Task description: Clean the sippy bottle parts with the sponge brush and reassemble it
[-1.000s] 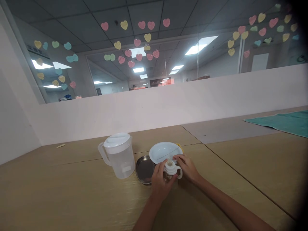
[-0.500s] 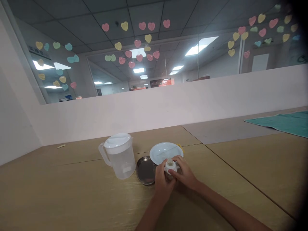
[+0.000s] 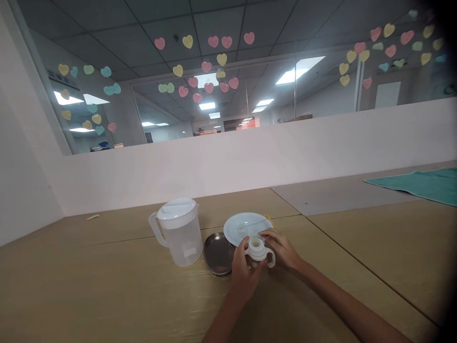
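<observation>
A baby bottle (image 3: pixel 256 251) stands upright in my left hand (image 3: pixel 245 272), whose fingers and thumb wrap round its left side. It has a white collar, a clear nipple on top and a white loop handle sticking out on the right. My right hand (image 3: pixel 285 251) is just behind and right of that handle, fingers stretched toward the collar and the thumb away from it. Whether its fingertips touch the bottle I cannot tell. Right behind the bottle lies a white bowl (image 3: pixel 233 224) with a thin clear stick with a yellow end across it. My left hand hides much of the bottle's body.
A lidded clear plastic jug (image 3: pixel 183 240) stands on the left, its handle pointing left. Between jug and bowl is a shallow metal tray (image 3: pixel 217 255). A teal cloth (image 3: pixel 424 185) lies at the far right. The wooden table (image 3: pixel 107 286) meets a white wall (image 3: pixel 221 164).
My right hand has loosened from the bottle's collar and shifted right, so the white handle now shows. My left hand keeps its hold. The view has shifted slightly.
</observation>
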The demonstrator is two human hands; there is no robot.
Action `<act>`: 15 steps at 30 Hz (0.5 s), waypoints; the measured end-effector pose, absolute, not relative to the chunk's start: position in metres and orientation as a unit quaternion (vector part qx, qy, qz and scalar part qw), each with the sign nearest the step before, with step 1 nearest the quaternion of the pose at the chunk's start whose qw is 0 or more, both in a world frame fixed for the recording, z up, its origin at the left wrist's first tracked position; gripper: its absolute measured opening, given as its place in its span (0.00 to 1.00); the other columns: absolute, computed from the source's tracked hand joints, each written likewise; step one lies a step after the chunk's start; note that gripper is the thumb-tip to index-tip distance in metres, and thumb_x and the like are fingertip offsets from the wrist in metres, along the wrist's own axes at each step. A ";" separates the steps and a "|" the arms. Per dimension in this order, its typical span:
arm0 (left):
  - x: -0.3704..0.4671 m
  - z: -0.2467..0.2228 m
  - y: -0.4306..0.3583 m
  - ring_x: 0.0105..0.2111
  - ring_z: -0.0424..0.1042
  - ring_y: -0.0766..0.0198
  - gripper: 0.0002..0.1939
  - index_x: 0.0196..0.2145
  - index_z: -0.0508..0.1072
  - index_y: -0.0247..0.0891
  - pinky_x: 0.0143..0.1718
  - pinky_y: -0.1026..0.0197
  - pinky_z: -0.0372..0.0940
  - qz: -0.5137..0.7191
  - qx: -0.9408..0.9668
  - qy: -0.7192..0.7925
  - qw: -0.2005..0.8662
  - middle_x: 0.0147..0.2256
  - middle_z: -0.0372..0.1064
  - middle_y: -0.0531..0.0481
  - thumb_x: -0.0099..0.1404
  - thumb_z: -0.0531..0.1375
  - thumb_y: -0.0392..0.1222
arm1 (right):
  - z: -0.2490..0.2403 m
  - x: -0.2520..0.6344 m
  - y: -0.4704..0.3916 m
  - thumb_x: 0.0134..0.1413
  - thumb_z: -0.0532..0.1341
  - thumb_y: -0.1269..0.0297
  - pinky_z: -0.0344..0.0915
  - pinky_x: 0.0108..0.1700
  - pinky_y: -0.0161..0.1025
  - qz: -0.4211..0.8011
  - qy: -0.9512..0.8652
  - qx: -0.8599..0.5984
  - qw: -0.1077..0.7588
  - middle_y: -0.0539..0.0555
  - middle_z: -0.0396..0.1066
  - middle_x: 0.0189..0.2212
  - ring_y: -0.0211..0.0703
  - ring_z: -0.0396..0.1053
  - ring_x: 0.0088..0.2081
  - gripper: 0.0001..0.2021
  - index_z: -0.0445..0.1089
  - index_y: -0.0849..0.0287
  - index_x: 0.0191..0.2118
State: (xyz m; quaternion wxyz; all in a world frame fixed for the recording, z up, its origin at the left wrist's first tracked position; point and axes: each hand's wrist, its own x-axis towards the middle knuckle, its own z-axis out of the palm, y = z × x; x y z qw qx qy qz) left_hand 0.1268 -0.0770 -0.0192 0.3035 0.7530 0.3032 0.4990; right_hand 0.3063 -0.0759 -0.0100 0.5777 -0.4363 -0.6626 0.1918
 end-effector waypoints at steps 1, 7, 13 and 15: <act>0.127 -0.020 -0.077 0.50 0.63 0.55 0.33 0.57 0.56 0.40 0.48 0.56 0.60 0.500 0.755 0.302 0.298 0.51 0.61 0.42 0.56 0.60 0.49 | -0.010 0.305 -0.078 0.57 0.51 0.56 0.61 0.48 0.45 0.178 -0.655 -0.446 0.584 0.54 0.69 0.40 0.45 0.65 0.44 0.14 0.70 0.56 0.40; 0.128 -0.023 -0.078 0.50 0.61 0.55 0.31 0.57 0.55 0.40 0.50 0.53 0.59 0.501 0.765 0.300 0.273 0.51 0.60 0.41 0.59 0.58 0.48 | -0.007 0.291 -0.091 0.52 0.56 0.57 0.58 0.54 0.45 0.058 -0.734 -0.418 0.532 0.55 0.63 0.48 0.46 0.61 0.50 0.23 0.57 0.54 0.55; 0.127 -0.018 -0.080 0.50 0.61 0.54 0.30 0.57 0.56 0.38 0.50 0.52 0.58 0.495 0.779 0.300 0.241 0.51 0.60 0.40 0.59 0.58 0.48 | -0.014 0.312 -0.081 0.56 0.52 0.60 0.58 0.52 0.47 0.055 -0.683 -0.453 0.570 0.57 0.64 0.46 0.46 0.62 0.49 0.20 0.55 0.56 0.54; 0.126 -0.016 -0.081 0.51 0.61 0.54 0.30 0.56 0.56 0.39 0.50 0.52 0.57 0.494 0.784 0.294 0.234 0.51 0.61 0.41 0.59 0.58 0.49 | -0.013 0.315 -0.081 0.58 0.50 0.59 0.59 0.51 0.45 0.071 -0.686 -0.455 0.563 0.56 0.66 0.43 0.45 0.63 0.47 0.16 0.59 0.56 0.50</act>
